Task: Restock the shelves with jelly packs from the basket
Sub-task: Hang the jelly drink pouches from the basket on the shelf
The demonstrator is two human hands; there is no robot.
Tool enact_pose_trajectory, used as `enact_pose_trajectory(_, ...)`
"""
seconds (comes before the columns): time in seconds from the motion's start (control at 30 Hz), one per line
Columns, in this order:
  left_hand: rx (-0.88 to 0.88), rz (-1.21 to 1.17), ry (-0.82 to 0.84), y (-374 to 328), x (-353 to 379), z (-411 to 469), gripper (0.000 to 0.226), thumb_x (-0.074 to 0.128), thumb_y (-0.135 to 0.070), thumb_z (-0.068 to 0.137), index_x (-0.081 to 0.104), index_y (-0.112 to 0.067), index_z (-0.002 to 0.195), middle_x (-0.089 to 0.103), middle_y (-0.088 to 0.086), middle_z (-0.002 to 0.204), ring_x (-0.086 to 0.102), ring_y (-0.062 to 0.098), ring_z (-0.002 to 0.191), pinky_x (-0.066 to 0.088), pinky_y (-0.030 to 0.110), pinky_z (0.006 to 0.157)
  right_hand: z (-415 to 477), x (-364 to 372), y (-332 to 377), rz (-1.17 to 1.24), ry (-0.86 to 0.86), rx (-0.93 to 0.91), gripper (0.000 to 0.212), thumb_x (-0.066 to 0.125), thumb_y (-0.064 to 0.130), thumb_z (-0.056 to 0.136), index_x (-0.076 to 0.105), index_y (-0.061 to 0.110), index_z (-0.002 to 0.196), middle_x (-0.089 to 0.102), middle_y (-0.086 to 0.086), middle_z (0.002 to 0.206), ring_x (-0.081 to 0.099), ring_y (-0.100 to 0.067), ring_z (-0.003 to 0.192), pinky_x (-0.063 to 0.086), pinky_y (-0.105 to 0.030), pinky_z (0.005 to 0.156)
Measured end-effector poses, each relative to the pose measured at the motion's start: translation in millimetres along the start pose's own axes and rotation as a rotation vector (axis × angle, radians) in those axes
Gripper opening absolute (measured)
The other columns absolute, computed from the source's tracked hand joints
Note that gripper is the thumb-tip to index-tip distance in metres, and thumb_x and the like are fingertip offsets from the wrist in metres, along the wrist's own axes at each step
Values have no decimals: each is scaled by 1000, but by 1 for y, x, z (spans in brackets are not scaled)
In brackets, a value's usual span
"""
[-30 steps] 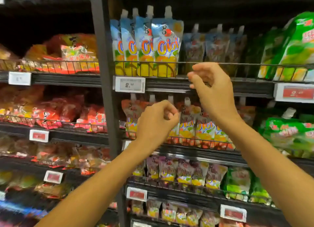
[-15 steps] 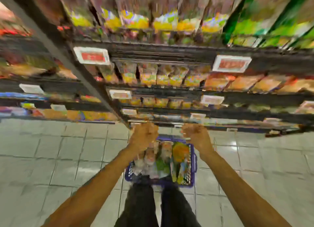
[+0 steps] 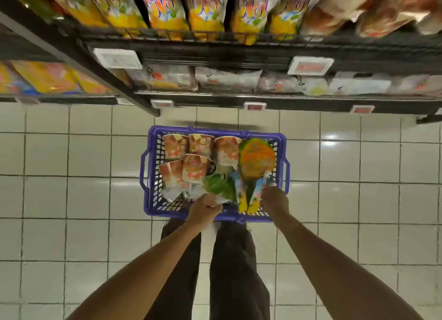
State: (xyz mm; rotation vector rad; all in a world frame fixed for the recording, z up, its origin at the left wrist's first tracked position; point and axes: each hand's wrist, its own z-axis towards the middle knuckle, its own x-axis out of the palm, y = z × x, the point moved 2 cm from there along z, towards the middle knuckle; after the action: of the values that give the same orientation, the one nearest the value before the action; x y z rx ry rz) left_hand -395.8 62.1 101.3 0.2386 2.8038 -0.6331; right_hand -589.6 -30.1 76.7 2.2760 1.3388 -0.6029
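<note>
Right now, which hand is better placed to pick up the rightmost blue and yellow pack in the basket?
Right. The right hand sits beside the blue and yellow pack at the basket's near right corner; the left hand is beside the green pack.

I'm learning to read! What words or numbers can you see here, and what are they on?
No text reads clearly.
Yellow pouches on the shelf: logo too blurred.
Price tags: blurred.
Packs in the basket: print too small.
</note>
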Motion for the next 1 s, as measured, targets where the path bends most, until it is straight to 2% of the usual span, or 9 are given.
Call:
enact_pose_trajectory(0.1, 52, 49, 92, 12, 36, 44, 33, 66, -18, 91, 62, -1, 119, 68, 9, 113, 63, 20, 107, 44, 27, 86, 36, 24, -11, 54, 18, 25, 28, 45, 14, 98, 58, 0, 119, 63, -20, 119, 60, -36, 110, 45, -33, 81)
enact_pose_trajectory(0.2, 94, 17, 116, 10, 65, 74, 22, 69, -24, 89, 63, -8, 103, 65, -2, 92, 61, 11, 78, 41, 28, 74, 66, 45, -24, 61, 23, 40, 32, 43, 18, 101, 56, 0, 124, 62, -21, 121, 58, -37, 111, 44, -33, 83)
enact_pose_trajectory(0.37, 85, 43, -37, 0, 97, 108, 30, 65, -32, 91, 62, -6, 106, 69, 14, 96, 63, 27, 84, 40, 31, 66, 86, 73, -27, 147, 6, 92, 34, 51, 17, 98, 52, 3, 130, 62, -21, 125, 59, -38, 114, 48, -40, 88)
enact_pose_trajectory(0.5, 25, 93, -136, -2, 93, 117, 20, 58, -15, 92, 69, -3, 80, 71, 21, 89, 62, 30, 78, 33, 31, 60, 87, 81, -26, 318, 31, 98, 49, 65, 18, 91, 46, 8, 135, 63, -16, 122, 61, -30, 102, 46, -34, 77)
enact_pose_trajectory(0.57, 21, -36, -141, 1, 90, 113, 19, 61, -9, 90, 68, -1, 74, 70, 20, 79, 64, 31, 75, 43, 32, 60, 91, 82, -25, 412, 126, 114, 47, 63, 15, 92, 47, 10, 136, 64, -16, 118, 59, -24, 87, 47, -30, 67)
enact_pose_trajectory(0.67, 71, -202, -149, 13, 82, 100, 21, 62, -8, 87, 59, -19, 70, 60, -4, 63, 56, 8, 56, 37, 10, 47, 93, 79, -28, 451, 211, 101, 50, 68, 9, 88, 47, 8, 134, 61, -10, 103, 58, -17, 72, 49, -20, 52)
enact_pose_trajectory(0.8, -24, -473, -105, 41, 67, 92, 16, 58, -14, 91, 62, -30, 88, 64, -10, 74, 59, 4, 66, 44, 14, 56, 80, 78, -32, 419, 187, -120, 73, 86, 10, 71, 47, 13, 133, 59, -6, 120, 58, -24, 106, 53, -42, 89)
enact_pose_trajectory(0.9, -34, -593, -56, 48, 51, 84, 19, 50, -20, 91, 65, -25, 101, 65, -7, 73, 61, 10, 68, 48, 26, 59, 62, 74, -28, 467, 162, -226, 64, 84, 21, 73, 51, 21, 128, 68, 5, 114, 65, -15, 101, 56, -37, 85)
enact_pose_trajectory(1.0, -101, -720, -92, 36, 26, 64, 19, 45, -22, 96, 61, -22, 86, 61, 2, 71, 62, 10, 59, 49, 26, 51, 33, 58, -12, 659, 200, -240, 41, 80, 24, 80, 62, 22, 116, 73, 4, 106, 71, -13, 94, 58, -24, 71)
